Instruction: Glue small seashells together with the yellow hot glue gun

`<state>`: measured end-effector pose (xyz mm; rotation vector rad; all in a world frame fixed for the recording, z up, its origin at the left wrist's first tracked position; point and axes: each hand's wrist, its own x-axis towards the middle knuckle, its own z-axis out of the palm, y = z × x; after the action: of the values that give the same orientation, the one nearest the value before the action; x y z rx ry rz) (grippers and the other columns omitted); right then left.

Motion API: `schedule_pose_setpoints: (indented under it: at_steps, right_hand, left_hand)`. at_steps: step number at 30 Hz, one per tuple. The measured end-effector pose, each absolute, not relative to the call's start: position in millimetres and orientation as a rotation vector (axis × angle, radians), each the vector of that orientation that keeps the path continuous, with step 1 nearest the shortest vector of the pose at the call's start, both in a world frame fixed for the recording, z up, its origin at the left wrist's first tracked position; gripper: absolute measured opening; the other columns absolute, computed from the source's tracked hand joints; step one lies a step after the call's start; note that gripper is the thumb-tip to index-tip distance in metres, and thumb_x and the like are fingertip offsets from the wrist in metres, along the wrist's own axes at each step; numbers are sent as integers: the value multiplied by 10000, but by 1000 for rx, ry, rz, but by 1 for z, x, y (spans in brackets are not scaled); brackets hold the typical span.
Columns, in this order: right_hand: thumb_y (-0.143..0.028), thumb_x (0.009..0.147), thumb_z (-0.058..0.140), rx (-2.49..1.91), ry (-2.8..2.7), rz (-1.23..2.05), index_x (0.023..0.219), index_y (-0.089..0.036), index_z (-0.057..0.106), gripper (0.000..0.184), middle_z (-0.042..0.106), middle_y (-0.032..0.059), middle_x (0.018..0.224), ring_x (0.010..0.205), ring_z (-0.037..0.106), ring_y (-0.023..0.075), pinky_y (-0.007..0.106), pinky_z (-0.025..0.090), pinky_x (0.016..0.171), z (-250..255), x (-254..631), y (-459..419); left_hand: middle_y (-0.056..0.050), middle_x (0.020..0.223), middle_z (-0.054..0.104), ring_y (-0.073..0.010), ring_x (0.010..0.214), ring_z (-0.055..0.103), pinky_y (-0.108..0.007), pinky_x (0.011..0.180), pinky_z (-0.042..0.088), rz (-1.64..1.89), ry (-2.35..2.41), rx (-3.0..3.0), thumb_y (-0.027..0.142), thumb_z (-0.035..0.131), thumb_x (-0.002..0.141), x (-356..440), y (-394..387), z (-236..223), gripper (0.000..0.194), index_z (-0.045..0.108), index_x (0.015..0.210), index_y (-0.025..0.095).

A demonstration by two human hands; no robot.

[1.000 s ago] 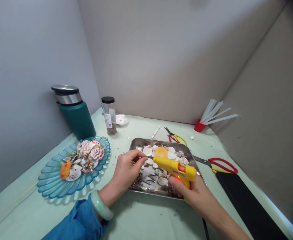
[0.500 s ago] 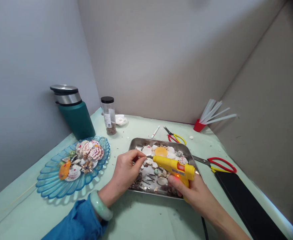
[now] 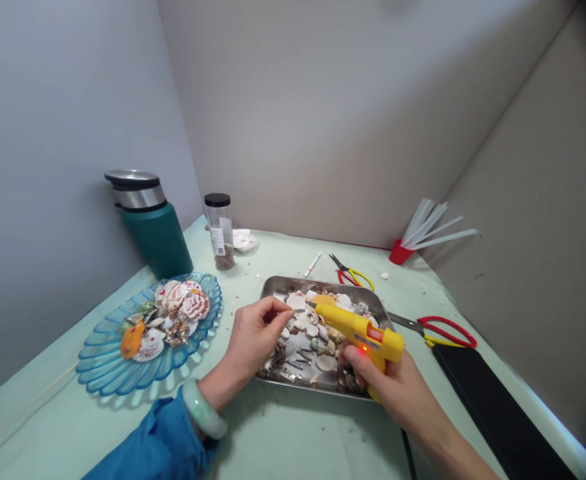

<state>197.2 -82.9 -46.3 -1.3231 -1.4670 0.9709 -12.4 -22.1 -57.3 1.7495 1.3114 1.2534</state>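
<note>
My right hand (image 3: 380, 377) is wrapped around a yellow hot glue gun (image 3: 355, 328) with a small red light glowing near its grip. The gun's nozzle points left. My left hand (image 3: 257, 333) pinches a small thin greyish piece (image 3: 299, 311) between thumb and fingertips; its kind is too small to make out. The nozzle tip is just to the right of this piece and slightly above it. Both hands are over a metal tray (image 3: 275, 287) full of shells, with several short metal pieces (image 3: 300, 359) lying in its front part.
At left stands a blue glass plate (image 3: 95, 360) of shells, behind it a teal bottle (image 3: 155, 237) and a clear jar (image 3: 220, 233). Small scissors (image 3: 353, 273), larger red-handled scissors (image 3: 445, 327), a black slab (image 3: 493, 407) and a red cup (image 3: 400, 252) of glue sticks lie behind and right.
The glue gun has drawn back a little to the right, and its nozzle has come away from the small piece in my left fingers. My left hand keeps its pinch.
</note>
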Motion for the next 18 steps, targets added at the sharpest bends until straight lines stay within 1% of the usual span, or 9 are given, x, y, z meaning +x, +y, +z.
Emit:
schedule_pose_setpoints:
  at_steps: [3,5,7,8,9,11,13,15,18]
  right_hand:
    - [-496,818,601,-1257,-1397,1039,955,-156,657,370,664,53,777,541,560,135,264,503,530,-49,197,-86]
    - [-481,827,596,-1248,-1480,951,894,-161,652,332,654,46,728,522,556,139,271,499,524,-49,200,-87]
    - [-433,829,611,-1276,-1621,732,776,-180,634,259,626,31,658,518,552,149,270,481,517,-49,203,-87]
    - [-407,825,622,-1282,-1684,608,762,-190,626,226,628,31,662,534,561,157,272,479,527,-48,204,-86]
    - [-381,824,627,-1282,-1742,501,788,-197,627,187,642,34,690,556,576,165,274,481,546,-48,204,-86]
    - [-331,840,607,-1269,-1858,377,922,-209,625,148,684,48,792,620,618,181,276,492,587,-49,205,-84]
    - [-286,860,563,-1244,-1980,321,1033,-212,601,192,709,66,896,709,655,199,282,505,631,-52,204,-83]
    - [-249,864,532,-1225,-2076,260,1090,-203,581,236,712,87,980,806,671,218,299,514,685,-56,203,-81]
    - [-201,844,521,-1199,-2164,150,1128,-171,571,290,714,107,989,827,678,232,325,520,701,-61,203,-80]
  left_hand:
    - [-10,657,661,-131,597,555,-212,557,420,1266,1289,1628,305,650,771,-13,-19,-60,153,680,733,160]
    - [-5,643,648,-124,587,542,-206,542,413,1272,1272,1574,304,659,763,-12,-18,-61,154,676,728,155]
    - [-1,637,638,-118,582,534,-202,534,407,1270,1253,1554,304,665,757,-12,-19,-59,154,675,728,153]
    - [0,635,635,-118,583,534,-202,536,406,1268,1244,1554,305,668,754,-11,-19,-57,154,674,727,153]
    - [1,632,631,-118,584,533,-203,539,406,1264,1233,1556,304,669,750,-10,-20,-55,154,672,725,152]
    - [4,618,620,-115,574,526,-204,534,401,1260,1210,1542,300,669,745,-9,-22,-51,151,666,719,151]
    - [8,606,609,-109,559,515,-201,521,393,1257,1184,1494,292,669,737,-8,-22,-49,146,656,716,148]
    - [11,604,605,-103,553,512,-198,517,394,1254,1160,1437,287,674,731,-7,-23,-48,146,647,716,145]
    - [13,608,605,-97,554,511,-196,527,403,1245,1133,1395,284,681,732,-7,-22,-50,150,641,720,140]
